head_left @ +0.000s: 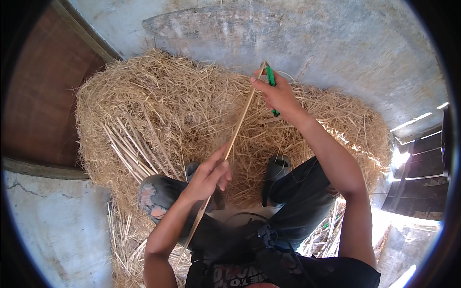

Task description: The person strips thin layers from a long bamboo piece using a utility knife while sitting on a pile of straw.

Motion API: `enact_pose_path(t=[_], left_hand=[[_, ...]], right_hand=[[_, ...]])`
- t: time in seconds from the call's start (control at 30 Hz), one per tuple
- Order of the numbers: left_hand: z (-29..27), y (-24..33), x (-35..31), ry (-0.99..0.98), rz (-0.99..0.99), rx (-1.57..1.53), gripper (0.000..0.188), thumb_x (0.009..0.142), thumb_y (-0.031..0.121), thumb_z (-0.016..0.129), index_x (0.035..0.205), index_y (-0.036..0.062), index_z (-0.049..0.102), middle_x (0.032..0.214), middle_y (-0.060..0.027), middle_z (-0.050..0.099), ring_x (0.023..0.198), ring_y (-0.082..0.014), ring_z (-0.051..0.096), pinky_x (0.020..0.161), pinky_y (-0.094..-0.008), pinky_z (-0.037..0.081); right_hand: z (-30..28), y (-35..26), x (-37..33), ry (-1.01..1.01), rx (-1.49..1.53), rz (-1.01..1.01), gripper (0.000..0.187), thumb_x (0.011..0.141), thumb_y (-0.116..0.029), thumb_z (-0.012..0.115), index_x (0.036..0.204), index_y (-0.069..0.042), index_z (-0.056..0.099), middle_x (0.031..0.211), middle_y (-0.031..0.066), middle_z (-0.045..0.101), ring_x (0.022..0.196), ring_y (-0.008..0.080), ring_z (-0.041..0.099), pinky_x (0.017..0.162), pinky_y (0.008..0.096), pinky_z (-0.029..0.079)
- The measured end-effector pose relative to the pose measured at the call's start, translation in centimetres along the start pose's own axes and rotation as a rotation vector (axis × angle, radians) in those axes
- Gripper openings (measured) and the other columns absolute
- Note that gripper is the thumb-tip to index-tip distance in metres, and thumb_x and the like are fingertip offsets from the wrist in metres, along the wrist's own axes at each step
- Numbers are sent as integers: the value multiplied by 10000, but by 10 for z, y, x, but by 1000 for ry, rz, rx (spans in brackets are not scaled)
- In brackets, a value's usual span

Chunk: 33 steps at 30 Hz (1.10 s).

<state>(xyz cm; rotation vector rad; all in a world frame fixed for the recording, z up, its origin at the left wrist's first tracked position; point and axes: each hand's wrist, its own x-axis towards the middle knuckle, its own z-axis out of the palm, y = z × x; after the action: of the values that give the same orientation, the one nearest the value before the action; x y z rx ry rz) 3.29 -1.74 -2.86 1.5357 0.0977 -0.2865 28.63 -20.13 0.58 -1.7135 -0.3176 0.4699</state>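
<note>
A long, thin pale stalk (244, 110), which looks like split bamboo or cane, slants from the upper middle down toward my left thigh. My left hand (210, 175) is closed around it partway along, above my left knee. Farther out, my right hand (280, 96) grips a slim green knife (271, 77), apparently a box cutter, its body passing through the palm. The stalk's far end meets my right thumb and fingers beside the knife. The blade is too small to make out.
A big heap of dry straw and shavings (192, 91) surrounds my feet. Several pale sticks (127, 149) lie by my left knee, with more stalks (326, 235) beside my right leg. A worn grey wall (288, 33) rises behind, and a brown panel (48, 91) stands left.
</note>
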Motion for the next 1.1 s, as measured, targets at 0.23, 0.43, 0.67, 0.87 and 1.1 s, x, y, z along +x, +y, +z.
enact_pose_path(t=[0.23,0.43,0.67,0.87,1.1], left_hand=[[-3,-18,6,144,-9,-159,549,1116,230,391,1628,64,277,705,14,372,524,-87,375,470,-228,334],[-2,-9,4,228,-42,-188,515,1121,245,375,1611,90,327,689,27,335,525,-75,323,466,-222,270],[-2,-19,-1,279,-92,-213,522,1136,357,400,1589,100,365,680,46,294,540,-69,259,473,-221,248],[0,-24,-17,215,-92,-220,509,1134,342,420,1577,95,385,656,48,288,522,-65,239,463,-228,245],[-1,-28,-12,192,-102,-240,516,1136,334,413,1591,97,358,641,45,282,509,-66,232,456,-229,247]], right_hand=[[18,10,-8,170,-448,-291,504,960,-396,658,1169,62,697,900,220,752,740,368,735,713,452,576],[58,10,-54,-168,-847,-391,265,780,-214,711,650,17,695,625,226,645,592,407,665,596,478,556],[82,16,-60,-357,-984,-289,206,713,-147,733,778,48,720,774,247,706,734,414,721,665,491,597],[37,23,8,-77,-895,-204,160,737,-99,675,755,57,708,738,271,685,704,418,709,678,506,585],[45,9,-30,-242,-983,-181,145,748,-98,699,765,45,713,730,230,689,729,393,721,668,480,592]])
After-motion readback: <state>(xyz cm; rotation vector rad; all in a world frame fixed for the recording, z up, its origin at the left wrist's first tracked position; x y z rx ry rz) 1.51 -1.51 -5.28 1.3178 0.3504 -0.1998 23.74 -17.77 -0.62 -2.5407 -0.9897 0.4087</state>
